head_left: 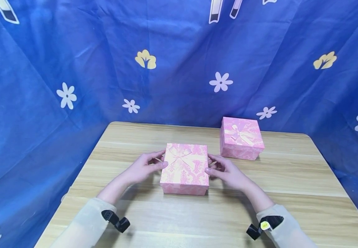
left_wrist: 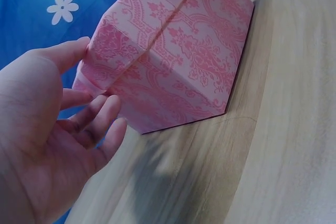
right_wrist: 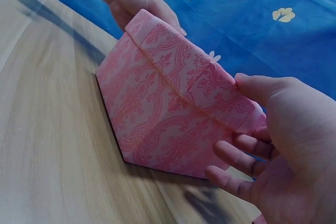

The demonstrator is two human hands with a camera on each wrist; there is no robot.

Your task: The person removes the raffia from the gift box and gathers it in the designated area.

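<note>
A pink patterned gift box [head_left: 184, 172] with a pale ribbon bow sits on the table, its lid on. My left hand [head_left: 146, 167] holds the lid [left_wrist: 131, 40] at the left side, thumb at its top edge and fingertips by the seam. From the opposite side my right hand [head_left: 228, 172] grips the same lid [right_wrist: 194, 72], thumb on the top edge and fingers bent at the side. In both wrist views the lower fingers spread beside the wall of the box.
A second pink gift box [head_left: 242, 137] with a bow stands behind and to the right, near the back edge of the wooden table [head_left: 278, 179]. A blue curtain [head_left: 179, 86] with white flowers hangs around the table's back and sides.
</note>
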